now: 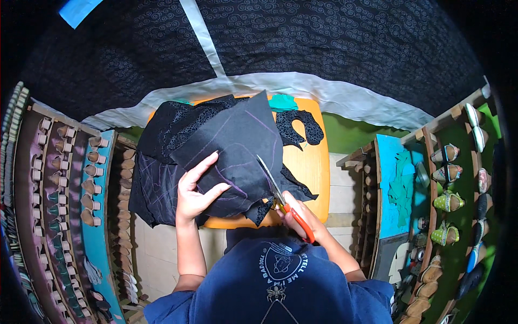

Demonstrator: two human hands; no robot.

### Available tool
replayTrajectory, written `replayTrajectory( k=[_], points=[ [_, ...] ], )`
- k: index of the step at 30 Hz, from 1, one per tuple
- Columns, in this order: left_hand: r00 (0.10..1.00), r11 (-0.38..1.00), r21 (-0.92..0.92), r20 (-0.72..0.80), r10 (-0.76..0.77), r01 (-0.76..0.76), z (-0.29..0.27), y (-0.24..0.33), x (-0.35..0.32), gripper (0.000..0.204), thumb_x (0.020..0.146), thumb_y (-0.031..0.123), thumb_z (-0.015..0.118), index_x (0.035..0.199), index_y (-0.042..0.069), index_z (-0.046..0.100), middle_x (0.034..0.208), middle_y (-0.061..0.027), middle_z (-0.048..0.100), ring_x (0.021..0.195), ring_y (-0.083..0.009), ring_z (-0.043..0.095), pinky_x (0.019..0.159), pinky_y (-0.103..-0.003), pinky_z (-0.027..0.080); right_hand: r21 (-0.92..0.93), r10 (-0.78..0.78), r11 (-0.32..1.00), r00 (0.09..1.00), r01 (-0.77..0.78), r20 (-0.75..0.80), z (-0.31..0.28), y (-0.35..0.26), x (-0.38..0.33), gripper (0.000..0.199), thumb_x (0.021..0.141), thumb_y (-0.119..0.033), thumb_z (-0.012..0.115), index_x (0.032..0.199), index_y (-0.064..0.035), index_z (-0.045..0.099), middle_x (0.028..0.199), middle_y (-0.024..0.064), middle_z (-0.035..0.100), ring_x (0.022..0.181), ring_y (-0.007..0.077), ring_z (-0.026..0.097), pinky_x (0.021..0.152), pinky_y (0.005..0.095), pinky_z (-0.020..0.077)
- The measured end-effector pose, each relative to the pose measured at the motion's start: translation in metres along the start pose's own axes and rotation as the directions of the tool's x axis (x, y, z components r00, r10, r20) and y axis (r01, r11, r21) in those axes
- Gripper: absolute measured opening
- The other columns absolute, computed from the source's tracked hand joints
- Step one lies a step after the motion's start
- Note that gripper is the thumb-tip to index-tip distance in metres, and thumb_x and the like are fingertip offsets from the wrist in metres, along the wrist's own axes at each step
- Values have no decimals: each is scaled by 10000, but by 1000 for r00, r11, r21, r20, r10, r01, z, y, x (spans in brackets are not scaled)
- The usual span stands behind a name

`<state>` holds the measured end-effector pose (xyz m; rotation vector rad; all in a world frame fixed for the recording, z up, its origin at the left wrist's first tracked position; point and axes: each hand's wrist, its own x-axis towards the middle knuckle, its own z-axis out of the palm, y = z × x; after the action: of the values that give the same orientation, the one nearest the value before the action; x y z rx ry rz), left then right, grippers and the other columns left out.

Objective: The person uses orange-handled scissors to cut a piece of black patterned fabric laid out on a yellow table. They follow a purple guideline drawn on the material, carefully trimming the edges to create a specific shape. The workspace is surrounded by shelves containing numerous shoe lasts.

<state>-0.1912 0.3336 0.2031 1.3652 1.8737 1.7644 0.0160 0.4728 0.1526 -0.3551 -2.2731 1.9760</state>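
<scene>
Over the orange desk [307, 173], the left hand [195, 195] lies with fingers spread on the black fabric piece [232, 151]; the scissors [280, 197], gripped by the right hand [302, 218], slant up-left toward its right edge

My right hand [302, 216] fingers mostly hidden behind orange scissor handles [298, 218], grip can't be read. Steel scissor blades [268, 174] lie flat on black chalk-marked fabric piece [237, 146]; open or closed, can't tell. My left palm [195, 194] faces down, unseen. Orange flat table [307, 167] largely buried under dark cloth pile [156, 183]. Small shoes on green right shelf [458, 178] warped at rim, details too small. Wooden shoe lasts on left rack [59, 178] blurred, cut by dark edge.
</scene>
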Motion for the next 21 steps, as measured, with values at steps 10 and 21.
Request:
replayTrajectory(
  k=[10,21],
  points=[
    [980,990,-133,-186,-67,42,22,-11,-18,588,601,-18,722,1130,-58,467,1133,-146,509,1025,-182,497,889,-283,382,61,-11,998,999,13,-31,0,-5,-2,154,776,-97,440,875,-42,336,701,124,471,633,285,501,597,329,400],
    [842,808,-574,-365,-398,133,59,-24,-47,455,701,-108,588,1132,-61,450,1146,-142,473,1007,-168,491,853,-259,404,220,-40,973,989,70,-140,10,17,-2,251,835,-238,407,974,-35,353,722,67,450,619,167,448,600,275,393]
  ],
)
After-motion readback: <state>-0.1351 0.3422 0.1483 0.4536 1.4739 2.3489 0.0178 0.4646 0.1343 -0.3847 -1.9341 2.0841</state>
